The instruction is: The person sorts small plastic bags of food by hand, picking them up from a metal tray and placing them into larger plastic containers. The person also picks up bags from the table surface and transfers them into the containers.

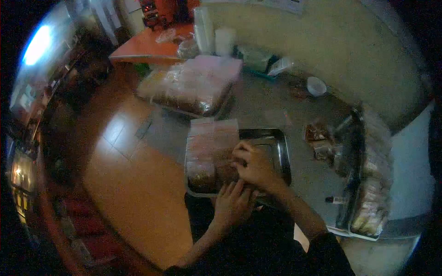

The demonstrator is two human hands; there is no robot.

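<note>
In front of me a shiny metal tray (pixel 286 158) holds rows of clear plastic packets (pixel 201 158) with brown contents and pale pink tops. The rows fill its left side, and the dark tray bottom shows at the right. My right hand (pixel 252 166) is over the packets with its fingers bent and pinched together at the right row, apparently on one packet's plastic. Just below it, my left hand (pixel 232 206) lies at the tray's near edge, fingers extended against the front packet (pixel 225 174). The fingertips are blurred, and the right hand covers part of the packet.
A second loaded tray (pixel 189 112) of packets stands behind on the grey table (pixel 258 103). At the right are another long tray of packets (pixel 370 202), a marker-like object (pixel 334 200) and loose brown packets (pixel 317 133). A white bowl (pixel 316 86) sits near the wall, an orange table (pixel 147 43) beyond.
</note>
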